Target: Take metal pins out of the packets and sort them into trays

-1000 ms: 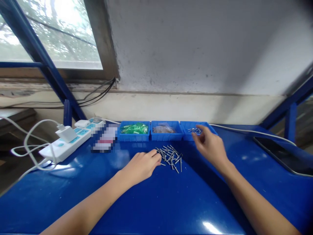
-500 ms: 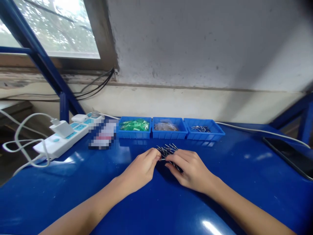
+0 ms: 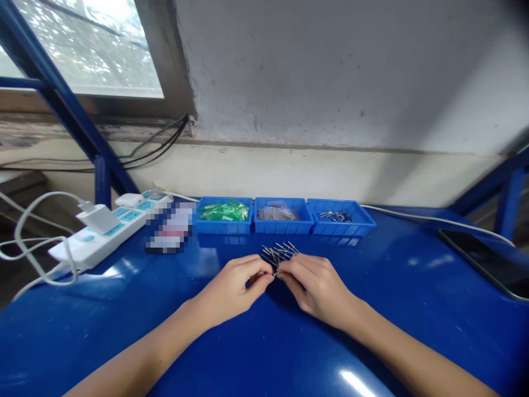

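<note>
My left hand (image 3: 236,285) is closed in a pinch, thumb against forefinger, above the blue table. Facing it, my right hand (image 3: 321,284) pinches as well, its fingertips almost meeting those of the left. Between them shows the small shiny bit of a blind rivet (image 3: 275,274); the rest is covered by the fingers. Just behind the fingertips lies a loose pile of blind rivets (image 3: 279,252) with thin silver pins, partly hidden by my right hand.
Three blue bins stand along the back: one with green plastic packets (image 3: 225,210), one with clear-brownish bags (image 3: 278,212), one with more rivets (image 3: 336,216). A white power strip (image 3: 103,231) with cables is at left, beside a blurred packet (image 3: 171,227). A phone (image 3: 483,262) lies right.
My fingertips have come together at the rivet, and the right thumb and fingers have closed up. The left hand has turned so its thumb shows. The view has shifted slightly.
</note>
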The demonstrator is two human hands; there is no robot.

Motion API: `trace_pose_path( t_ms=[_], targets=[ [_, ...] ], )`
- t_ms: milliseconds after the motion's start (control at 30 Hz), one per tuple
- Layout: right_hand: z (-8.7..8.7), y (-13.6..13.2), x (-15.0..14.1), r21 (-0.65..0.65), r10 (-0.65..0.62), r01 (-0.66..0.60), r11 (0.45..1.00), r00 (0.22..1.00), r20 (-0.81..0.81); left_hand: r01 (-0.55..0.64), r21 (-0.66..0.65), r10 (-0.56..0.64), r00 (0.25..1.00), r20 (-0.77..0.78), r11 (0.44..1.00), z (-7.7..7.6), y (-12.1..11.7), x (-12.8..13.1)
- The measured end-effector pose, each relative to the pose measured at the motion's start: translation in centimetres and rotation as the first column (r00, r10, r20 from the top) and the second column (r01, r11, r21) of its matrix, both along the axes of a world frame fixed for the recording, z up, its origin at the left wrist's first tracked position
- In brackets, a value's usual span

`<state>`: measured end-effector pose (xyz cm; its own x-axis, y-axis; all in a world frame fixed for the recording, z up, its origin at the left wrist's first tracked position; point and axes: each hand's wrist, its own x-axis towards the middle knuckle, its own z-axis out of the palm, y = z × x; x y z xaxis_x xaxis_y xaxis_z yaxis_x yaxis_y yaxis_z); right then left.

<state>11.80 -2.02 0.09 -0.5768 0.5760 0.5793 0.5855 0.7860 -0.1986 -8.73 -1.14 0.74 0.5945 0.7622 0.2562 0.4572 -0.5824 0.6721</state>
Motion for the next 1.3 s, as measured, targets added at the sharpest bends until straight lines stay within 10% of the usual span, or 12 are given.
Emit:
trace_pose_path(
  t_ms=[833, 1067, 1133, 1300],
  targets=[
    [0.7, -0.5, -0.1, -0.123, -0.111, 0.096, 0.988, 0.986, -0.126, -0.111, 0.145, 0.106, 0.994, 0.041, 0.983, 0.8, -0.1, 0.1],
    [1.7, 0.4, 1.3, 0.055, -0.114, 0.118, 0.992, 0.991, -0.065, -0.104, 0.145, 0.112, 0.993, -0.048, 0.984, 0.2, 0.5, 0.3],
    [2.3, 1.5, 3.2, 0.129, -0.309, 0.324, 0.937, 0.943, -0.126, -0.113, 0.196, 0.14, 0.982, -0.129, 0.974, -0.4, 1.1, 0.5],
    [3.2, 3.4, 7.8, 0.004, -0.784, 0.807, 0.591, 0.575, -0.235, -0.104, 0.263, 0.18, 0.941, -0.285, 0.959, -1.5, 2.2, 0.7]
  ],
)
